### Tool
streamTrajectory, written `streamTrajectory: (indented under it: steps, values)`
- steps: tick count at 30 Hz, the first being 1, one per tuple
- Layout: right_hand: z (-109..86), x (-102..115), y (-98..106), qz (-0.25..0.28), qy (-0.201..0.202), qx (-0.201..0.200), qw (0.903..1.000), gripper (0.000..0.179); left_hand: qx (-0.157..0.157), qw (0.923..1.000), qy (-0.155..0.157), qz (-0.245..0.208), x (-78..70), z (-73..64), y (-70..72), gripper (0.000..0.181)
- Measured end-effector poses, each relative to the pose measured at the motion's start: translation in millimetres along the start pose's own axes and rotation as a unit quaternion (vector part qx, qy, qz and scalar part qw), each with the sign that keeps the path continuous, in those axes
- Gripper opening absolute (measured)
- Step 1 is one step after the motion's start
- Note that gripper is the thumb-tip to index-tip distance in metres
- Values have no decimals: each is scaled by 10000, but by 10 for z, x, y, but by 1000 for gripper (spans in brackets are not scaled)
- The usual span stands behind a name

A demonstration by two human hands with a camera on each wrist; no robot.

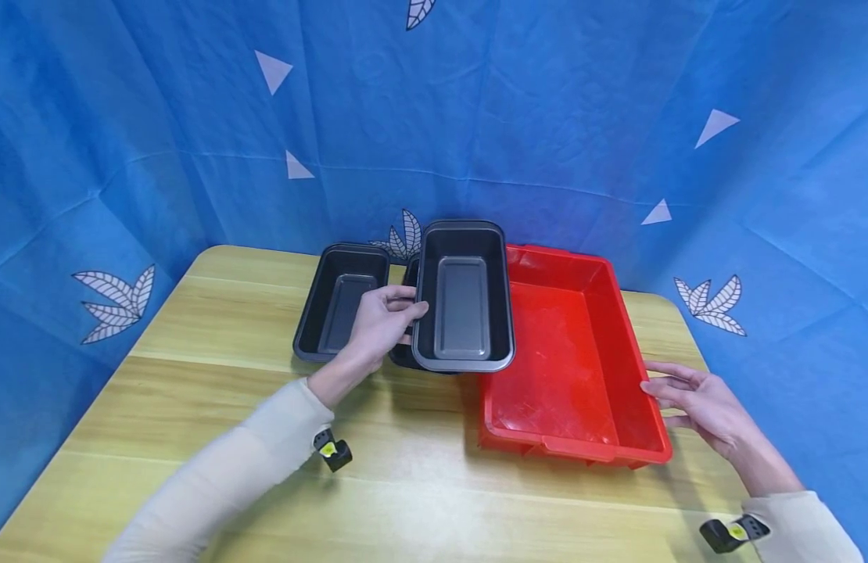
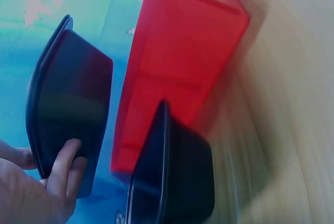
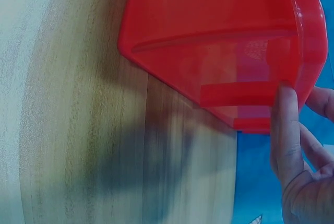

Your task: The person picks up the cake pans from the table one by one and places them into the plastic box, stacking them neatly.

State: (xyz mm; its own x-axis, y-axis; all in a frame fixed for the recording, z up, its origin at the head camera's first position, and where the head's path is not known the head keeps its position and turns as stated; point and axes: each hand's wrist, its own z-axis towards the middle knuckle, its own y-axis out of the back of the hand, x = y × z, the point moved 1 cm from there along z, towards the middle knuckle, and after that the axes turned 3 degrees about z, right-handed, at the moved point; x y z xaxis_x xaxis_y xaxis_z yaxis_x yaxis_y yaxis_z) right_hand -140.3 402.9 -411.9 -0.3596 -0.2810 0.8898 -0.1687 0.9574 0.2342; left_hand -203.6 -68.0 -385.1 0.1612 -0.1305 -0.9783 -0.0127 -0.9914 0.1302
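My left hand [image 1: 381, 324] pinches the left rim of a dark loaf pan [image 1: 462, 309], thumb inside and fingers under its outer wall. The pan is raised above the table, overlapping the left edge of a red tray [image 1: 554, 360] in the head view. In the left wrist view this held pan [image 2: 78, 98] shows a doubled rim; whether two are nested I cannot tell. Another loaf pan [image 1: 403, 356] is mostly hidden below it. A further loaf pan [image 1: 346, 301] rests to the left. My right hand [image 1: 708, 407] grips the tray's right rim, thumb over the edge, fingers outside.
The wooden table [image 1: 420, 500] carries the pans and the tray. A blue curtain [image 1: 476, 117] with leaf and triangle prints hangs right behind the table and along its sides. A small black wrist camera [image 1: 333, 451] sits on the left sleeve.
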Motion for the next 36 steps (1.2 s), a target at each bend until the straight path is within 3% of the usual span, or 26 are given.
streamTrajectory:
  steps: [13, 21, 36]
  values:
    - [-6, -3, 20, 16, -47, -6, 10000, 27, 276, 9990, -34, -341, -13, 18, -433, 33]
    - [-18, 2, 29, 63, -27, 31, 10000, 26, 279, 9991, -38, -309, -58, 48, -588, 35]
    - [-9, 19, 15, -144, -39, 10, 9999, 27, 470, 9967, 236, -611, -147, 77, -926, 34]
